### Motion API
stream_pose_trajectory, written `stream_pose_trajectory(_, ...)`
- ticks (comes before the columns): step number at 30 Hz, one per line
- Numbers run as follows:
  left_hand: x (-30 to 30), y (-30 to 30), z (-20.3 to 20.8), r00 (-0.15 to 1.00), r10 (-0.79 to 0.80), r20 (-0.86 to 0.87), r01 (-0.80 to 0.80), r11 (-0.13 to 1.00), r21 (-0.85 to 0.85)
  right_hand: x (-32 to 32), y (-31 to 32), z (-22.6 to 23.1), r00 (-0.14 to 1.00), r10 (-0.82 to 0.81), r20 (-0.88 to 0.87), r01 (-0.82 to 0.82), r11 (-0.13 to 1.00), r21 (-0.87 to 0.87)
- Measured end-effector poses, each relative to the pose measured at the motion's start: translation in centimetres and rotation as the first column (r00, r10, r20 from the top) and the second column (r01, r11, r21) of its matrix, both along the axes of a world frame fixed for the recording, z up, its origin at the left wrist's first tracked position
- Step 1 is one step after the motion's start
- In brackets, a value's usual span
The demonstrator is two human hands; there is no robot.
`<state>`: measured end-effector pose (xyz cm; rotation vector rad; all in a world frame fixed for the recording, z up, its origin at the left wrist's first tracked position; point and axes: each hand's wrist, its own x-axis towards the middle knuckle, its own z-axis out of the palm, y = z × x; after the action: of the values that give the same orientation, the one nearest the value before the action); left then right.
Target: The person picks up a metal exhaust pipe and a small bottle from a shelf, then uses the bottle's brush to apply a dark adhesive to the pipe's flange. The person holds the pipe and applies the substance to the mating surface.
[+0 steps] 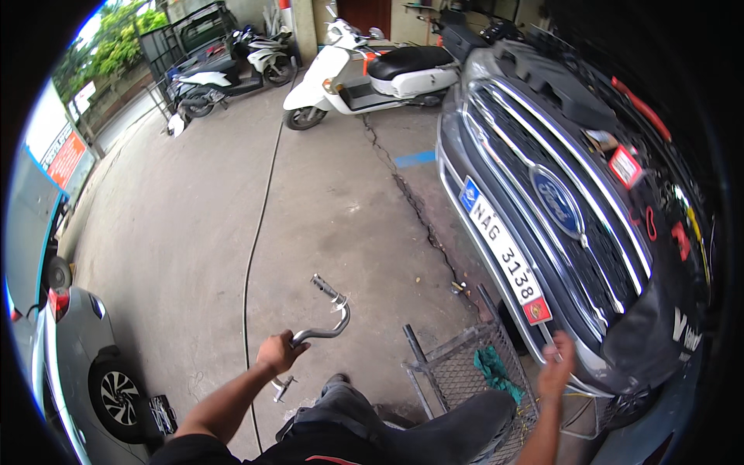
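My left hand (280,353) is closed around a bent, silver metal pipe (335,328), held out over the concrete floor. One pipe end, ribbed or perforated, points up and away; the other end, with a small bracket, sticks out below my fist. My right hand (559,364) is up beside the lower front bumper of the grey car (542,209), just below its number plate (504,252). Motion blurs its fingers, and a thin silver strip (545,335) shows at them. Whether the hand grips that strip, I cannot tell.
A metal mesh stand (453,364) with a green cloth (496,373) is by my legs, close to the bumper. A hose or cable (267,182) runs along the floor. A white scooter (372,77) stands ahead, another motorbike (232,70) farther left, and a silver car (85,349) at left.
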<state>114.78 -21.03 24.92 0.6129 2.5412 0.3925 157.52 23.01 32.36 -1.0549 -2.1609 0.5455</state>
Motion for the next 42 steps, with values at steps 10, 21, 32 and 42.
stream_pose_trajectory(10, -20.7, -20.3, 7.0, 0.651, 0.428, 0.626, -0.733, 0.142, 0.665, -36.4, -23.9, -15.4, 0.266, 0.840, 0.473, -0.318, 0.539, -0.780)
stream_pose_trajectory(21, -58.4, -16.8, 9.3, 0.637, 0.513, 0.576, -0.596, -0.146, 0.789, -78.6, -20.0, -19.2, 0.405, 0.864, 0.298, -0.308, 0.436, -0.846)
stream_pose_trajectory(32, -89.2, -14.5, 7.8, 0.185, 0.823, 0.538, -0.552, -0.365, 0.749, -141.5, -19.0, -9.9, 0.117, 0.962, 0.246, -0.759, 0.246, -0.602)
stream_pose_trajectory(42, -141.6, -4.1, 5.9, 0.426, 0.748, 0.509, -0.621, -0.168, 0.766, -173.5, 2.6, -22.2, 0.543, 0.612, 0.574, -0.045, 0.705, -0.708)
